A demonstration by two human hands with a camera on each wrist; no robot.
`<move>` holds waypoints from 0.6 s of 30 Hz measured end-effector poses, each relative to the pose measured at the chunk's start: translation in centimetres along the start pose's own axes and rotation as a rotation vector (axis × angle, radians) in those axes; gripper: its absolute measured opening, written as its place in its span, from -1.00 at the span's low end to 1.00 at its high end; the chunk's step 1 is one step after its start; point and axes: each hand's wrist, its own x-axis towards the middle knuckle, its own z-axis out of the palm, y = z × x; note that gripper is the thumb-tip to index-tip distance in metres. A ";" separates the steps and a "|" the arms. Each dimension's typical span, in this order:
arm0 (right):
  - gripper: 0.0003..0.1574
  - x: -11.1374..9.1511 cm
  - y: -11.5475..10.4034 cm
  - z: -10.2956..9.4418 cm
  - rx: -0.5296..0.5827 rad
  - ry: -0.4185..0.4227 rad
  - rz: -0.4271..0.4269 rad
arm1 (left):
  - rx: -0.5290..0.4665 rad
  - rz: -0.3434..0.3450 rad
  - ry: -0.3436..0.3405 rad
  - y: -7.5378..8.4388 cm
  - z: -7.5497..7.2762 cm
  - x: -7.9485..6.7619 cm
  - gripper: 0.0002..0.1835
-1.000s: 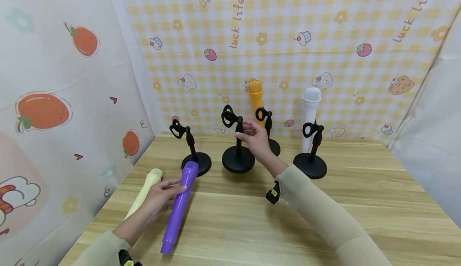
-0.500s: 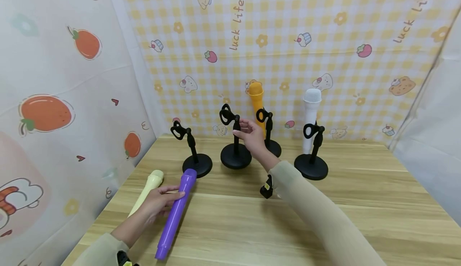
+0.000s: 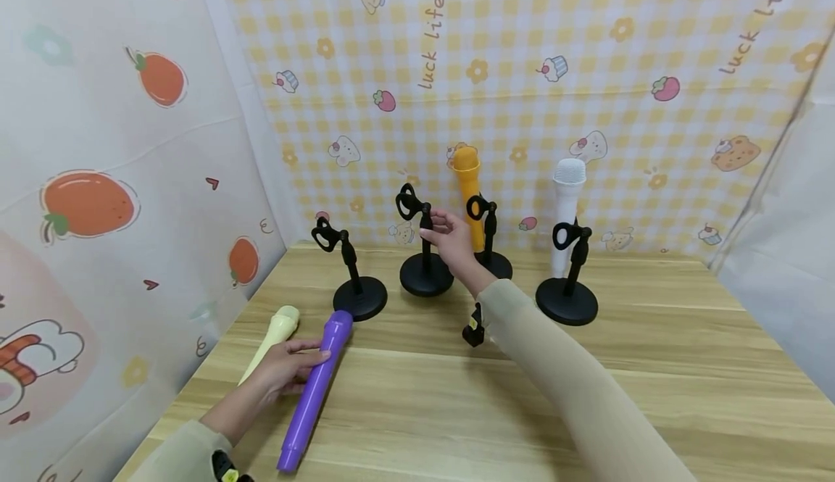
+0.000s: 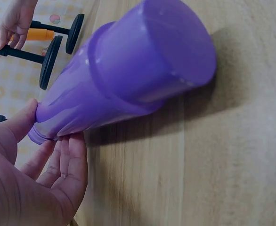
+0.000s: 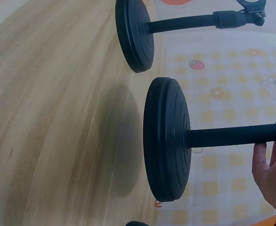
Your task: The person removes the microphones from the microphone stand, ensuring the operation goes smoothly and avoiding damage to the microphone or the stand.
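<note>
My left hand (image 3: 287, 367) grips a purple microphone (image 3: 306, 409), its thumb on one side and fingers on the other. In the left wrist view the tail end of the purple microphone (image 4: 175, 47) is close to the camera, above its own shadow on the wood. My right hand (image 3: 457, 241) pinches the upper pole of a black microphone stand (image 3: 427, 276), just below its ring clip. The right wrist view has that stand's round base (image 5: 167, 141) off the tabletop, with a shadow beside it. Left of my left hand lies a pale yellow microphone (image 3: 277, 331), partly hidden by the hand.
Another black stand (image 3: 360, 298) is behind the purple microphone's head. Close to my right hand, an orange microphone (image 3: 467, 167) stands behind a third stand (image 3: 494, 264). Farther right, a white microphone (image 3: 569, 185) rises behind one more stand (image 3: 567, 302). Patterned cloth walls (image 3: 496, 119) border the wooden table (image 3: 417, 402).
The right hand has carried its stand slightly back and left. The left hand has drawn the purple microphone a little toward me and to the left, away from the left stand.
</note>
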 end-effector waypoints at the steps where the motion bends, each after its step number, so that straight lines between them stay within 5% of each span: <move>1: -0.53 0.1 0.1 0.1 -0.003 0.001 0.005 | 0.000 -0.002 -0.003 0.0 0.0 -0.1 -0.41; 18: -0.59 1.3 0.9 1.4 0.019 0.006 0.038 | 0.033 -0.025 -0.010 -0.2 -0.1 -0.3 -0.42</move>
